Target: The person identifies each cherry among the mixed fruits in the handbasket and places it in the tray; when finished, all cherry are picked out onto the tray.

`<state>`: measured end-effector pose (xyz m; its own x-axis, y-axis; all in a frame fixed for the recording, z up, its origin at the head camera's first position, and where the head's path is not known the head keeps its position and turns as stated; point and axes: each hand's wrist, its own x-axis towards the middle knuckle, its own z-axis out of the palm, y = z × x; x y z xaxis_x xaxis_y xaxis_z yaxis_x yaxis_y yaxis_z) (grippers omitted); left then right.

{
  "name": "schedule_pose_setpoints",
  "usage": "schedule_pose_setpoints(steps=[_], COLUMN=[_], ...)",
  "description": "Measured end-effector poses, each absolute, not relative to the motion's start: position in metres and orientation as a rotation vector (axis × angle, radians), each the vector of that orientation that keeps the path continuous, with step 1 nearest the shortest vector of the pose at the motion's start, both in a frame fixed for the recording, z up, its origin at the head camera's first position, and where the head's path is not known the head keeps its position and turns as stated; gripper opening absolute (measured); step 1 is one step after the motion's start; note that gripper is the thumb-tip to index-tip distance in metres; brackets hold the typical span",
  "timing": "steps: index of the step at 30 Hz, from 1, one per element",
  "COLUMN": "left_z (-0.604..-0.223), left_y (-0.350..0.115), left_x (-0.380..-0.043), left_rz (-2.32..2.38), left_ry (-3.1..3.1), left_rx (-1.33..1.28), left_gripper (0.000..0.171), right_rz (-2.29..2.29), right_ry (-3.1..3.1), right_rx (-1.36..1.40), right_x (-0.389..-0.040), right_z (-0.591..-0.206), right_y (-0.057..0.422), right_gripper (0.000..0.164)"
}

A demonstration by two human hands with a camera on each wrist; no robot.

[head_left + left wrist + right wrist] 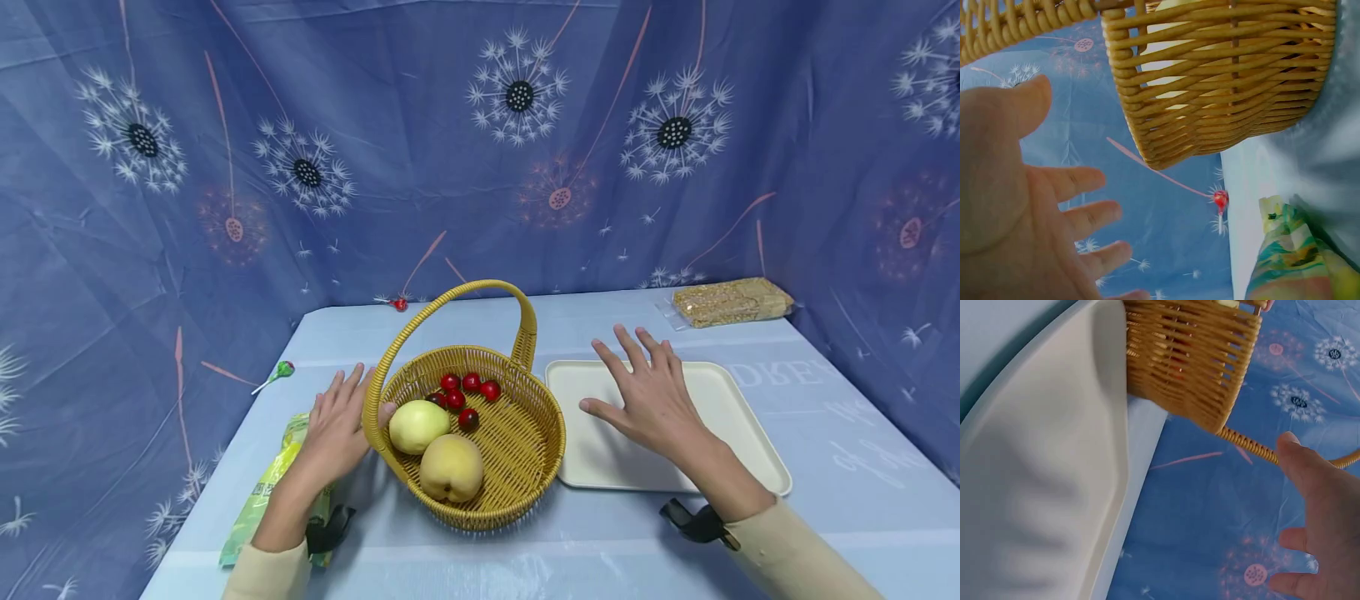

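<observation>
A yellow wicker basket (517, 450) with a tall arched handle stands mid-table. Inside lie a pale green-yellow fruit (419, 427), a peach-like yellow fruit (452, 468) and several dark red cherries (454, 399). My left hand (337, 429) is beside the basket's left side with fingers extended; the left wrist view shows its palm (997, 200) and the woven wall (1210, 81). To the right, my right hand (648, 396) hovers over a cream rectangular tray (720, 417), fingers spread. The right wrist view shows finger shadows on the tray (1029, 469). Neither hand holds anything.
A green and yellow packet (258, 500) lies left, partly behind my left forearm. A green lollipop (283, 369) and a red lollipop (400, 305) lie near the table's edges. A wrapped grainy block (731, 302) sits at the back right. Blue dandelion-print cloth (420, 167) hangs behind.
</observation>
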<state>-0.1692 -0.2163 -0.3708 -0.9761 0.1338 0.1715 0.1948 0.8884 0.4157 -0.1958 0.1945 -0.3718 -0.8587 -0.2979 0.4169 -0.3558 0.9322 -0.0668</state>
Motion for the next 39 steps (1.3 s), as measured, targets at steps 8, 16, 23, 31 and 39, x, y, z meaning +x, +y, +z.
schedule_pose_setpoints(steps=[8,16,23,31,39], left_z=[-0.377,-0.383,-0.387,-0.39,-0.39], left_y=[-0.224,-0.228,-0.228,-0.228,-0.229], left_x=[-0.163,-0.164,-0.161,-0.158,-0.157], left_rz=[-0.878,-1.0,-1.13,-1.207,-1.278], left_ry=[-2.847,-2.799,-2.8,-2.821,-2.851], left_rx=[-0.344,-0.396,-0.398,-0.373,-0.364], left_gripper=[0.063,0.069,0.068,0.069,0.068], right_rz=[0.224,0.277,0.347,0.436,0.521], right_ry=[-2.688,-2.655,-2.637,-2.647,-2.648], right_rx=[0.556,0.674,0.782,0.918,1.047], right_x=[-0.195,-0.193,-0.193,-0.196,-0.207], right_z=[-0.364,-0.355,-0.348,-0.338,-0.33], right_y=[0.178,0.159,0.14,0.119,0.102], right_gripper=[0.081,0.079,0.072,0.062,0.057])
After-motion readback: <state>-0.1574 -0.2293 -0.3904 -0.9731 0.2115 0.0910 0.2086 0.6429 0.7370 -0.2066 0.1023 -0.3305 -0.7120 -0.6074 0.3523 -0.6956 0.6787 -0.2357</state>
